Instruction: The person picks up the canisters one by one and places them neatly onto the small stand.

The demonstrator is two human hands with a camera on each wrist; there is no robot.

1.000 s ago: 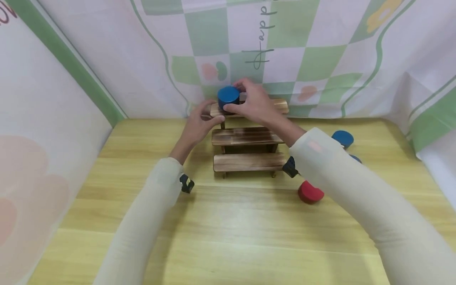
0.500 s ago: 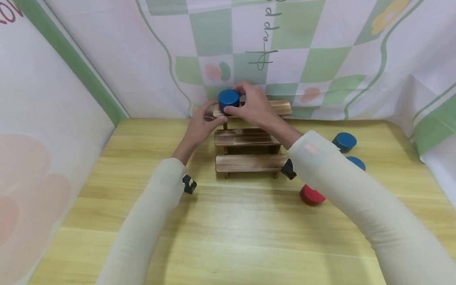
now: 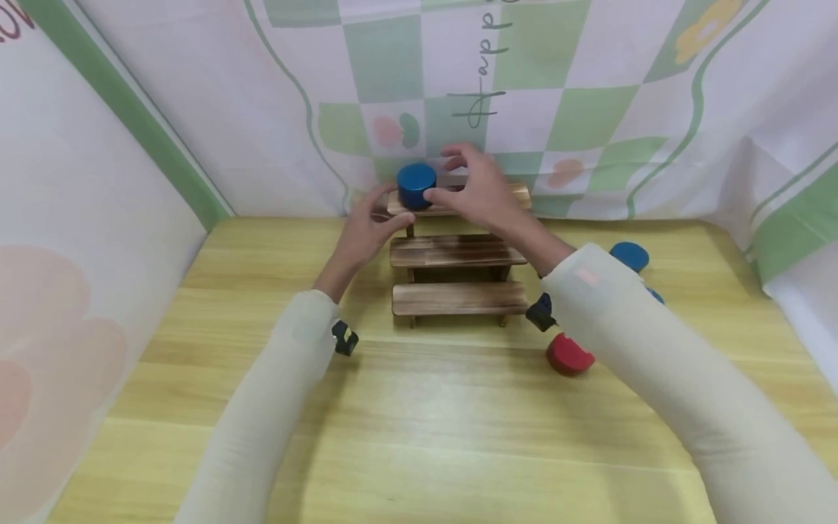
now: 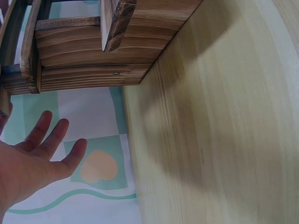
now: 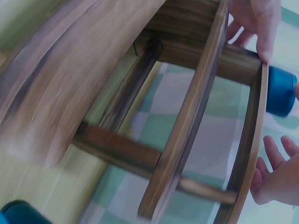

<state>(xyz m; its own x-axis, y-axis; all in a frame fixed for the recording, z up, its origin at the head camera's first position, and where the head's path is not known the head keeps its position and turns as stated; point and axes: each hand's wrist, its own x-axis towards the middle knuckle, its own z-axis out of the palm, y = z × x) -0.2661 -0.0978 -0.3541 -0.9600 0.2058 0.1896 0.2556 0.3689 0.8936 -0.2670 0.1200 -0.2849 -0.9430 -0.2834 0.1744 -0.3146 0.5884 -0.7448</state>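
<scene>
A blue round tin (image 3: 416,187) stands at the left end of the top board of a three-step wooden stand (image 3: 458,298). My left hand (image 3: 365,229) holds the left end of that top board, thumb at its front edge and index finger towards the back. The left wrist view has the other fingers (image 4: 56,140) of that hand spread beside the stand. To the right of the tin is my right hand (image 3: 481,189), its fingers spread apart and off the tin, the thumb tip right at its side. In the right wrist view the tin (image 5: 280,91) sits on the board between both hands.
On the wooden table (image 3: 419,429), right of the stand, lie a red round tin (image 3: 569,354) and a blue tin (image 3: 630,256), with another blue tin (image 3: 655,295) partly hidden by the right sleeve. A checkered cloth (image 3: 517,124) hangs right behind the stand.
My right hand has let go of the blue tin: its fingers have spread and drawn back to the right. The tin stays on the top board; the left hand keeps its place.
</scene>
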